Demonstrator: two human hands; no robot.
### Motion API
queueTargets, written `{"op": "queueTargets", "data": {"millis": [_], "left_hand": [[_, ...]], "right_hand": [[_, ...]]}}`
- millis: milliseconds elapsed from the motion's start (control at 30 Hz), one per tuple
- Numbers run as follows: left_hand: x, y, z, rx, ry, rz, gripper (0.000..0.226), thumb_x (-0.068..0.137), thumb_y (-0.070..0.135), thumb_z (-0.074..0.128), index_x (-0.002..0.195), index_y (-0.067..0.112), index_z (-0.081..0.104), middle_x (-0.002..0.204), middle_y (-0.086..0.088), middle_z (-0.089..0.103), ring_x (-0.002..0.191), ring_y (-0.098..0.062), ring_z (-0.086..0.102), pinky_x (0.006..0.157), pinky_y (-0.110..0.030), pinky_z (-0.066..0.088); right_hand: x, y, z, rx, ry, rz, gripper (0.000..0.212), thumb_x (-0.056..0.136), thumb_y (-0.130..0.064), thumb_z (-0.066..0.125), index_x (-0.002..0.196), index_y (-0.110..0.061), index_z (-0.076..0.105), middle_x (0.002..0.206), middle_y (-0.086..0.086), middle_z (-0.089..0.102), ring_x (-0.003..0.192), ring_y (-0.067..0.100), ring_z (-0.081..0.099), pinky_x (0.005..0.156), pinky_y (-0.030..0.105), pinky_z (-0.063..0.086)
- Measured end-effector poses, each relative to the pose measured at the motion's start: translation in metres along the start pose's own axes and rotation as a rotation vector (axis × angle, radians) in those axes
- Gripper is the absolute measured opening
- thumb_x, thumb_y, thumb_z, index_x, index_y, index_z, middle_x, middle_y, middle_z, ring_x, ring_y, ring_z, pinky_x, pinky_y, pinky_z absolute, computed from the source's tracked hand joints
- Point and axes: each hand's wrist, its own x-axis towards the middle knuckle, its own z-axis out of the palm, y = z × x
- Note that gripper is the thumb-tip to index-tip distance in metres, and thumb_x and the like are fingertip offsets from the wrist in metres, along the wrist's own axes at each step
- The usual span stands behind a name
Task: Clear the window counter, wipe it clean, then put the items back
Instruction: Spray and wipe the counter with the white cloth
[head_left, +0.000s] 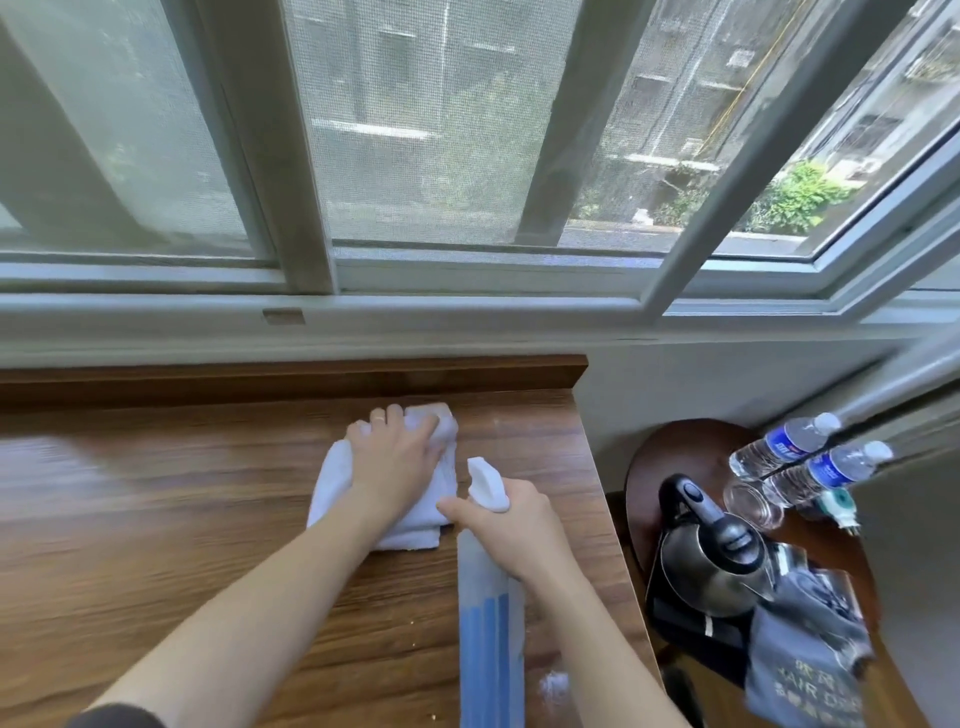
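Counter: wooden window counter, bare of its items across the visible surface, judged cleared so the cloth could reach every part; a few pale specks lay near the front edge.
Cloth: white folded towel, lay flat on the counter toward its right end, near the back ledge; folded, probably to give a thick pad for wiping.
Left hand: lay palm-down on the cloth, fingers spread and fairly straight, pressing it to the wood rather than gripping it; a ring showed on one finger.
Right hand: fingers curled round the neck of the spray bottle, forefinger extended toward the trigger; bottle held tilted, nozzle aimed at the area ahead of the cloth, judged ready to wet the next patch.
Stage: wiping under way; putting items back not yet done.
Side table: round, dark, just right of the counter and lower; carried the set-aside items, kept within reach for their return.
Kettle: on its base on the side table.
Water bottles: two, lying at the table's far side.
Glass: beside the bottles.
Grey bag: at the table's near edge, lettering partly legible only.
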Motion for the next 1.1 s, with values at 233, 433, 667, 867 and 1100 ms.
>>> {"op": "queueTargets", "data": {"millis": [233,433,667,867,1100], "left_hand": [[-0.074,0.029,-0.032,-0.128,-0.043,0.088,0.044,0.068,0.05,0.038,0.095,0.028,0.065,0.086,-0.011,0.059,0.077,-0.032,0.054,0.068,-0.045,0.037],[-0.082,0.024,-0.023,-0.135,0.015,0.141,0.039,0.067,0.059,0.061,0.09,0.027,0.063,0.083,-0.005,0.054,0.073,-0.029,0.051,0.066,-0.039,0.032],[-0.015,0.015,-0.003,-0.011,0.029,0.09,0.033,0.076,0.051,0.066,0.091,0.021,0.062,0.088,-0.011,0.052,0.076,-0.029,0.048,0.062,-0.039,0.031],[0.024,0.018,-0.001,-0.019,-0.046,-0.023,0.037,0.073,0.047,0.075,0.093,0.017,0.066,0.084,-0.014,0.055,0.076,-0.033,0.052,0.063,-0.041,0.033],[-0.014,0.017,-0.01,-0.002,-0.024,0.067,0.035,0.081,0.05,0.046,0.087,0.019,0.061,0.079,-0.011,0.053,0.07,-0.029,0.05,0.06,-0.038,0.025]], "right_hand": [[-0.003,0.002,-0.004,-0.001,0.023,0.042,0.038,0.075,-0.055,0.071,0.062,-0.023,0.055,0.057,-0.011,0.052,0.059,0.01,0.047,0.058,0.027,0.036],[-0.005,0.007,-0.011,0.022,0.017,0.038,0.04,0.075,-0.058,0.072,0.076,-0.019,0.067,0.067,-0.01,0.059,0.065,0.009,0.052,0.062,0.027,0.039],[-0.004,0.013,-0.02,0.016,0.03,0.017,0.041,0.075,-0.054,0.072,0.06,-0.023,0.049,0.056,-0.012,0.052,0.06,0.009,0.047,0.06,0.027,0.036],[-0.006,0.018,-0.027,0.03,0.03,0.006,0.04,0.078,-0.052,0.07,0.046,-0.036,0.053,0.047,-0.016,0.046,0.056,0.007,0.041,0.058,0.026,0.031],[-0.009,0.02,-0.025,0.017,0.061,-0.004,0.044,0.076,-0.053,0.071,0.059,-0.023,0.045,0.056,-0.012,0.047,0.059,0.01,0.043,0.06,0.029,0.034]]}}
